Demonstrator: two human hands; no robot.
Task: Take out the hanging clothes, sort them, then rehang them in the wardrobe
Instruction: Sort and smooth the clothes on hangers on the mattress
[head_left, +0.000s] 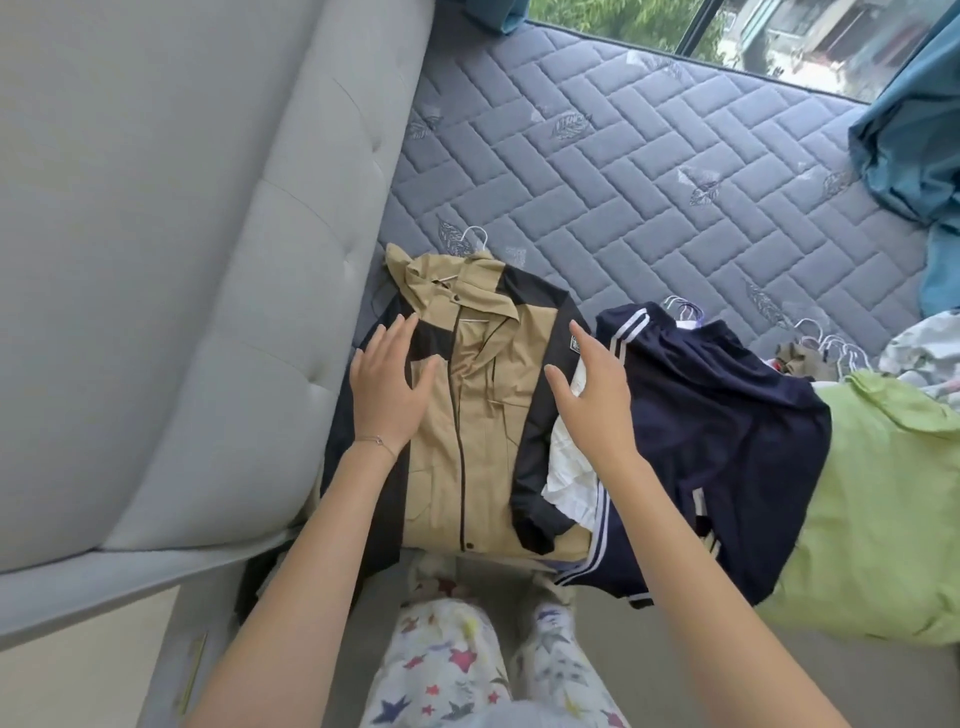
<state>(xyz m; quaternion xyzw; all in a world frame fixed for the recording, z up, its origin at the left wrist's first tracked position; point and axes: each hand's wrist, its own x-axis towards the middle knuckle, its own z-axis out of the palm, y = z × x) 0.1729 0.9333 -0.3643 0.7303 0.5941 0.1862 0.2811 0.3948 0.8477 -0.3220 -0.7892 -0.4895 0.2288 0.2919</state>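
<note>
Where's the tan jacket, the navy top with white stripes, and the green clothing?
tan jacket (483, 431), head view, front panel beside the zip.
navy top (727, 441), head view, middle of its body.
green garment (883, 519), head view, its broad flat middle.

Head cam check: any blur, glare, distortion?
Head view: even daylight from the window, no glare; the wide-angle lens bows the headboard edge; the jacket is sharp; outdoors through the window looks soft and bright.

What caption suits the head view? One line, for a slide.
Open left hand and right hand over a hangered khaki-and-black jacket laid on the quilted mattress, beside a navy striped garment.
</note>
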